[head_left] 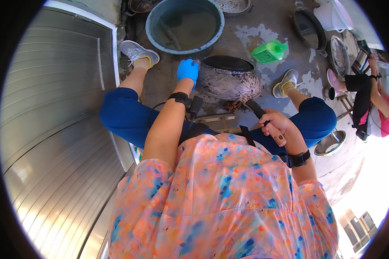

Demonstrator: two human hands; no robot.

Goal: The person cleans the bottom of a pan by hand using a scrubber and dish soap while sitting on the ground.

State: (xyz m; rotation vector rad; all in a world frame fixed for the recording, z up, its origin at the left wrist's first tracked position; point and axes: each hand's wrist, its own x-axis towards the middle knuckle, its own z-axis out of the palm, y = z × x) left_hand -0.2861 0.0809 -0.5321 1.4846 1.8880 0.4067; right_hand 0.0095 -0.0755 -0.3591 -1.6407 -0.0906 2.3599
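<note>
A soot-stained metal pot [228, 84] with one long handle [255, 108] rests on its side or tilted on the ground between the person's feet, its dark round face towards the top of the view. My right hand [274, 124], bare, grips the handle near its light brown end. In a blue glove, my left hand [187, 72] is at the left edge of the pot's rim, closed on a small grey scouring pad [197, 62]. A green plastic bottle [268, 52] lies on the ground to the right of the pot.
Beyond the pot stands a large basin [149, 32] of murky water. A black pan [322, 35], a metal lid [336, 58] and a white bucket [324, 14] are at upper right. A metal bowl [319, 150] lies at right, near another person [372, 94]. Metal panelling [58, 81] rises at left.
</note>
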